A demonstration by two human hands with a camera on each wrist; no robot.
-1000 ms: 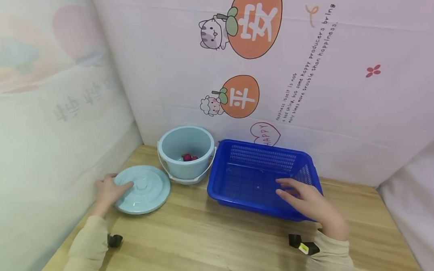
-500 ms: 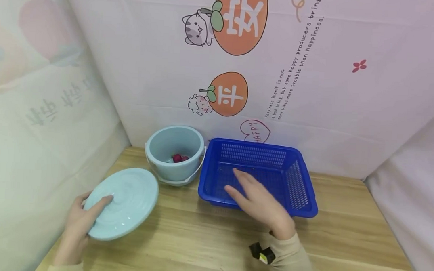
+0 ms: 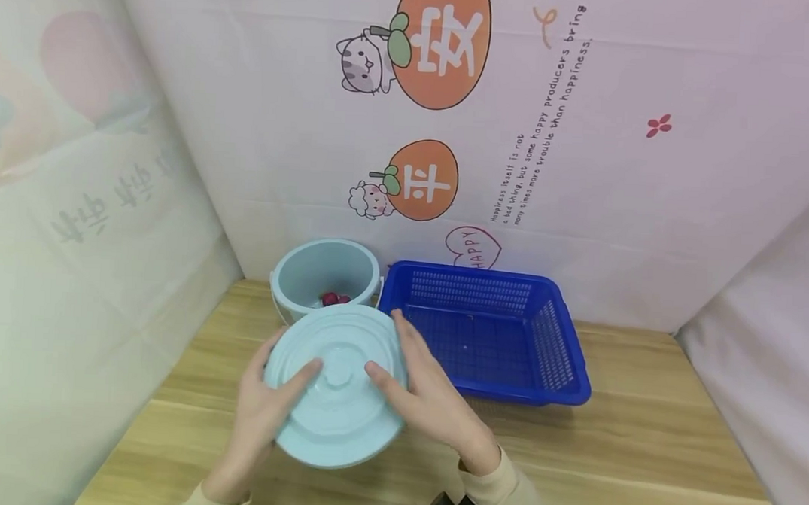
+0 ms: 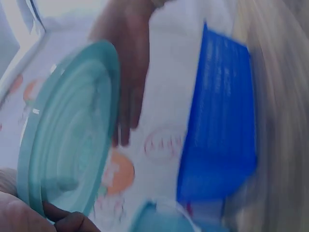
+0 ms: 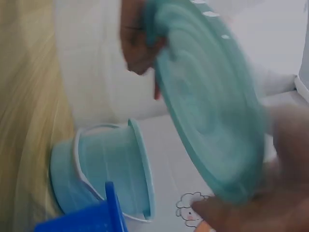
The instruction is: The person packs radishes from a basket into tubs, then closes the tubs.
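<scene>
My left hand (image 3: 255, 408) grips the light-blue bucket lid (image 3: 336, 423) at its left side, thumb on top near the small centre knob. On the opposite side my right hand (image 3: 435, 397) holds the rim, thumb over the top and the other fingers along the edge. The lid is raised and tilted, in front of the light-blue bucket (image 3: 309, 271), whose lower front it hides. A few small dark-red round things (image 3: 331, 299) lie in the bucket. Both wrist views are blurred; the left wrist view shows the right hand's (image 4: 135, 63) fingers fairly straight beside the lid (image 4: 72, 125).
A blue plastic basket (image 3: 471, 289) with perforated walls stands right of the bucket, against the printed back curtain (image 3: 584, 177). The bucket's white handle (image 5: 79, 164) hangs down its side. Wood-grain table (image 3: 612, 457) lies around them, with a white curtain along the left.
My left hand has lifted the lid off the table and carried it right, in front of the bucket. My right hand has come left from the basket to the lid's right rim.
</scene>
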